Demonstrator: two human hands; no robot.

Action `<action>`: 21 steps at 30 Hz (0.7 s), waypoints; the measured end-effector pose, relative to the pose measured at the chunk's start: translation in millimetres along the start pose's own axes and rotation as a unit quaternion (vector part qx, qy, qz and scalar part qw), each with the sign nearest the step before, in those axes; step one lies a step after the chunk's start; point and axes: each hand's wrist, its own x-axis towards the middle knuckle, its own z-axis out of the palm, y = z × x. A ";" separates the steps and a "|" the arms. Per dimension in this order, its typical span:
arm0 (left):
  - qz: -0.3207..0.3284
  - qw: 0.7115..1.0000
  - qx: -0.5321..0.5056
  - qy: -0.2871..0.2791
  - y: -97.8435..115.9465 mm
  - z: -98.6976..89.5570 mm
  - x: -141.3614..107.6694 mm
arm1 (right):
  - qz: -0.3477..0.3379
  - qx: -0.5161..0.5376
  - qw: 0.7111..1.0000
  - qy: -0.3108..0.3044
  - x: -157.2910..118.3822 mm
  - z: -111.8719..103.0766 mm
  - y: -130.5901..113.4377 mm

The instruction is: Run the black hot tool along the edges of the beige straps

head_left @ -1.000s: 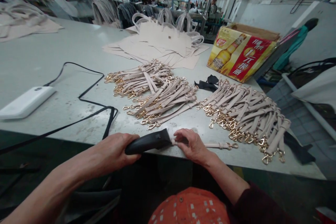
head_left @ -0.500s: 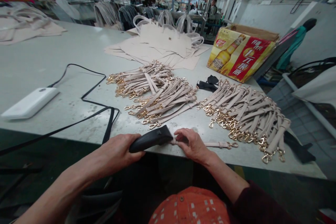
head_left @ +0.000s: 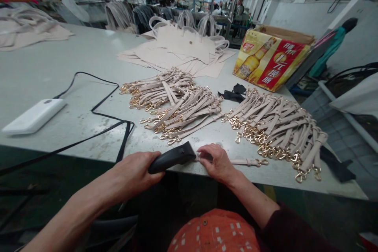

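Observation:
My left hand (head_left: 144, 169) is wrapped around a black electric clipper (head_left: 173, 158), its broad head pointing right. Just beyond that head, my right hand (head_left: 215, 162) pinches a thin beige strap (head_left: 240, 162) between thumb and fingers near its left part. The strap lies along the table's near edge and ends at the right in a gold snap hook (head_left: 262, 162). Behind my hands is a heap of similar straps (head_left: 177, 104) with gold hooks. Another strap pile (head_left: 274, 126) spreads out at the right.
A white power bank (head_left: 34, 116) with a black cord (head_left: 106, 113) lies on the left of the table (head_left: 88, 53). Beige bag panels (head_left: 183, 49) are stacked at the back. A beer carton (head_left: 271, 59) stands back right, with black cloth scraps (head_left: 234, 94) in front of it.
The clipper and my left hand have shifted slightly to the right, towards my right hand. My right hand keeps its pinch on the strap almost unmoved.

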 end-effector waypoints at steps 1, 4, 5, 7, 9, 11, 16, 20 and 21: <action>-0.003 1.000 0.002 0.006 1.2 1.4 2.4 | 0.002 0.003 1.000 0.000 0.0 -0.2 0.0; -0.016 0.999 0.010 0.034 4.6 5.9 6.6 | 0.006 0.010 1.000 -0.004 0.3 -1.7 -0.6; -0.021 0.999 0.014 0.043 5.3 6.9 6.7 | 0.006 0.008 1.000 -0.005 0.4 -2.2 -0.9; -0.028 0.998 0.022 0.055 5.7 7.4 4.3 | 0.004 -0.004 1.000 -0.008 0.8 -3.1 -1.4; -0.033 0.998 0.023 0.049 5.4 5.4 -1.5 | -0.004 -0.011 1.000 -0.015 1.1 -3.4 -1.4; -0.037 0.999 0.016 0.033 6.3 2.0 -9.5 | -0.011 -0.009 1.000 -0.020 1.5 -3.1 -0.9; -0.026 0.999 0.029 -0.009 27.4 -2.2 -22.5 | 0.003 0.029 0.999 -0.022 2.5 -3.0 1.2; -0.015 0.996 0.090 -0.003 48.5 -0.1 -13.2 | 0.000 0.090 0.996 -0.012 2.6 -5.1 3.6; -0.010 0.995 0.098 0.003 50.6 0.4 -9.5 | 0.003 0.098 0.995 -0.002 2.5 -5.3 4.3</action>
